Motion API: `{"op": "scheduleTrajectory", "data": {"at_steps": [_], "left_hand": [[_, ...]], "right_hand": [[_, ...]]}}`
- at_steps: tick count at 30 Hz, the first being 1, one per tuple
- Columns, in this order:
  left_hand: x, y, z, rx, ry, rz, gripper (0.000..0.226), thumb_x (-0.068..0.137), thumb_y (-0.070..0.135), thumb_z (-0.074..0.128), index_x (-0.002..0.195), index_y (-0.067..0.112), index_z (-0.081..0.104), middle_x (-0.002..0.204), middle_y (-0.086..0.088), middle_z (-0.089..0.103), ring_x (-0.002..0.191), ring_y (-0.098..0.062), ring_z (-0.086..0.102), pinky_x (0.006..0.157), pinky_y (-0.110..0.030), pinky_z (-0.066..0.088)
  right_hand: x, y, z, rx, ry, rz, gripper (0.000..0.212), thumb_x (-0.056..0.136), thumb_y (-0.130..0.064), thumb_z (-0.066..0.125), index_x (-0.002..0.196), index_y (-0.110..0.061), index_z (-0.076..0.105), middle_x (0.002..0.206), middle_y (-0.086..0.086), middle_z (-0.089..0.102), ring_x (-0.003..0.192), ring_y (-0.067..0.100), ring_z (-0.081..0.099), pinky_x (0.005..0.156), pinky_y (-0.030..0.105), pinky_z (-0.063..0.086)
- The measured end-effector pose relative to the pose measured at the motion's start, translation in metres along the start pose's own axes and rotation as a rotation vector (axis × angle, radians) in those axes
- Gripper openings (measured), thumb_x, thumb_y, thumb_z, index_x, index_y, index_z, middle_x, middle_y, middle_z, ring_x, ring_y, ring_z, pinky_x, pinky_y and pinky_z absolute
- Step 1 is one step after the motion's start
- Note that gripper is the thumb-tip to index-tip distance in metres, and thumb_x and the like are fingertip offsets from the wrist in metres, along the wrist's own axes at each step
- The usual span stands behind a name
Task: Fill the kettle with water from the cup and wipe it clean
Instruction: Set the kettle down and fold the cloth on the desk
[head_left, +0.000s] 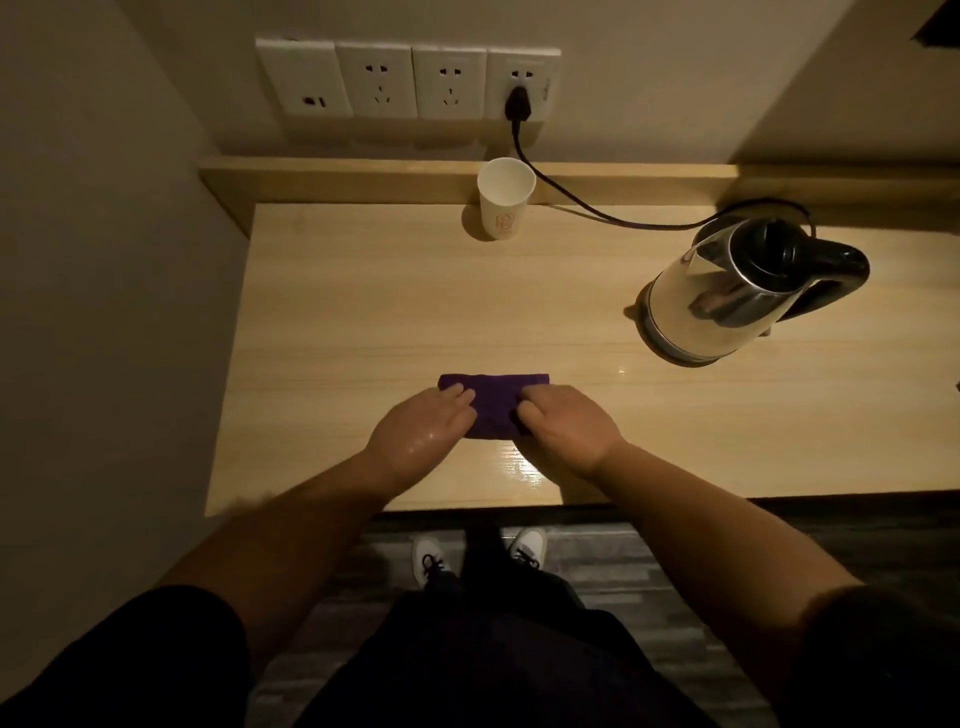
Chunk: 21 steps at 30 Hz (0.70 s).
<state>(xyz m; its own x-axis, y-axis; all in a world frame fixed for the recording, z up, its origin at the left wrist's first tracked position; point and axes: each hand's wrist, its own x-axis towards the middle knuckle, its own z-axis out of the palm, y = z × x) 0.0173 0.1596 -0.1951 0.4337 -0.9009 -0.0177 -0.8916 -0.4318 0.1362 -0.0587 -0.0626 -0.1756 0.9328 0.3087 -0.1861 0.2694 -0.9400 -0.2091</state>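
Observation:
A folded purple cloth (493, 400) lies on the wooden desk (363, 322) near its front edge. My left hand (421, 423) rests on the cloth's left side with fingers laid over it. My right hand (563, 423) pinches the cloth's right side with curled fingers. A steel electric kettle (727, 296) with a black lid and handle stands on its base at the right, lid shut. A white paper cup (504, 200) stands upright at the back of the desk, against the raised ledge. Both stand well away from my hands.
A row of wall sockets (405, 80) sits above the ledge; a black plug and cord (571, 202) run from the rightmost socket to the kettle. A wall (104, 260) closes the desk's left side. Small wet spots glisten on the desk near the front edge.

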Motion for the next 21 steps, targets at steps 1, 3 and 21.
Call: {"op": "scheduleTrajectory", "data": {"at_steps": [1,3,21], "left_hand": [[-0.010,0.003,0.006,-0.010,-0.055,0.013,0.050,0.075,0.001,0.076,0.123,-0.002,0.062,0.132,-0.024,0.055,0.122,-0.036,0.054,0.100,-0.047,0.044],[-0.026,0.008,0.015,0.031,-0.244,-0.018,0.057,0.097,0.025,0.050,0.148,0.006,0.032,0.156,-0.017,0.023,0.144,-0.030,0.022,0.115,-0.045,0.017],[-0.034,0.018,0.010,0.026,-0.525,-0.105,0.084,0.093,0.068,0.017,0.151,0.014,-0.014,0.155,-0.006,-0.026,0.142,-0.019,-0.026,0.115,-0.048,-0.011]], "right_hand": [[-0.010,-0.001,0.008,0.002,-0.018,-0.003,0.033,0.091,-0.027,0.048,0.107,-0.002,0.062,0.113,0.021,0.062,0.093,0.036,0.060,0.077,0.045,0.052],[-0.028,0.000,0.021,-0.026,-0.089,0.001,0.046,0.094,-0.036,0.049,0.122,-0.001,0.061,0.136,0.024,0.053,0.119,0.040,0.054,0.100,0.050,0.046],[-0.051,-0.016,0.038,-0.236,-0.373,0.100,0.092,0.092,-0.072,0.010,0.154,-0.007,-0.009,0.162,0.017,-0.015,0.149,0.032,-0.015,0.115,0.059,-0.008]]}}
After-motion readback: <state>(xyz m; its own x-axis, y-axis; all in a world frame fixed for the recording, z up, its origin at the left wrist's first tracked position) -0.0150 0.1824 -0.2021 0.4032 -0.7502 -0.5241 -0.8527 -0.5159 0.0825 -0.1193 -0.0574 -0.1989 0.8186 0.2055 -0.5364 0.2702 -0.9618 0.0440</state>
